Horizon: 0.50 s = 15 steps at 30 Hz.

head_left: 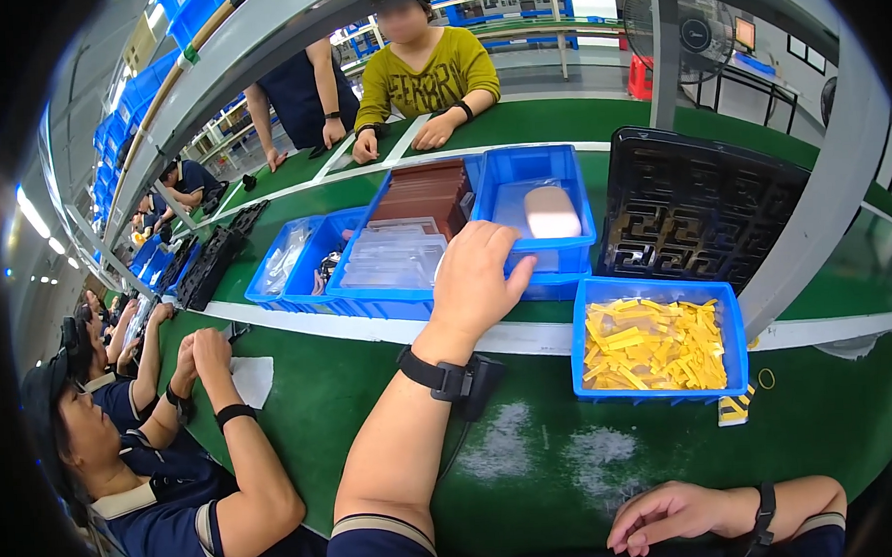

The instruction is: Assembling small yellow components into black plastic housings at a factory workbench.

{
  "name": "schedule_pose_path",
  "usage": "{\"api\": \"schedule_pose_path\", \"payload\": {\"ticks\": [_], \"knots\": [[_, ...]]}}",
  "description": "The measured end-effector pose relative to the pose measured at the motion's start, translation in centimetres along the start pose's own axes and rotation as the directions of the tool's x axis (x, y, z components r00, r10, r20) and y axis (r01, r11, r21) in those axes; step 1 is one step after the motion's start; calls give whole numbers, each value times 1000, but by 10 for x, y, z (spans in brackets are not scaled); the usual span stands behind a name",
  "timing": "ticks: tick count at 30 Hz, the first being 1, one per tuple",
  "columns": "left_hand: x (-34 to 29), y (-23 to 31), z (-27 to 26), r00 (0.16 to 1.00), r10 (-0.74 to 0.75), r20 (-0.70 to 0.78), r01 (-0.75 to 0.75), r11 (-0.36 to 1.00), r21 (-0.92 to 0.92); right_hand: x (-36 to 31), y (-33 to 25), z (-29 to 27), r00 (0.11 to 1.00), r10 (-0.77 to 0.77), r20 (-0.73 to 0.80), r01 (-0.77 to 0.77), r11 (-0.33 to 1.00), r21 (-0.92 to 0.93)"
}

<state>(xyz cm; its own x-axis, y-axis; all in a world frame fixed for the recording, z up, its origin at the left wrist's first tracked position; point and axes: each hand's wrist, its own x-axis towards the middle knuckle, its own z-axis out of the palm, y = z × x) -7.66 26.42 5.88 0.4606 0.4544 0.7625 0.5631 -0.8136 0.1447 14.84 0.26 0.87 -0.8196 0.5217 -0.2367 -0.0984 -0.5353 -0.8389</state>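
My left hand reaches forward over the near edge of the blue bins. Its thumb stands apart from the fingers, and nothing shows in its grip. Just left of it lie stacked clear plastic pieces, with a row of reddish-brown flat pieces behind them. Beyond the fingertips, a blue bin holds a pale pink rounded object on clear film. My right hand rests low over the green table's near side, loosely bent and empty. A black wristband with a small box circles my left wrist.
A blue bin of yellow strips stands at right, a striped tag beside it. Behind it leans a black moulded tray near a grey post. Co-workers sit at left; others stand across the green table.
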Motion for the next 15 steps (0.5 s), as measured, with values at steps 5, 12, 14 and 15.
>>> {"api": "schedule_pose_path", "payload": {"ticks": [5,12,14,15], "knots": [[-2,-1,-1,998,-26,-52,27,999,17,2,2,0,1000,15,-6,-15,1000,0],[-2,-2,0,998,0,-60,1,1000,7,2,3,1,1000,-13,5,13,999,-32],[-2,-1,-1,999,-17,-44,16,1000,-22,2,2,-1,1000,-9,7,9,1000,-28],[-2,-1,-1,999,-17,-42,16,1000,-24,2,4,-2,1000,-10,10,10,1000,-28]]}}
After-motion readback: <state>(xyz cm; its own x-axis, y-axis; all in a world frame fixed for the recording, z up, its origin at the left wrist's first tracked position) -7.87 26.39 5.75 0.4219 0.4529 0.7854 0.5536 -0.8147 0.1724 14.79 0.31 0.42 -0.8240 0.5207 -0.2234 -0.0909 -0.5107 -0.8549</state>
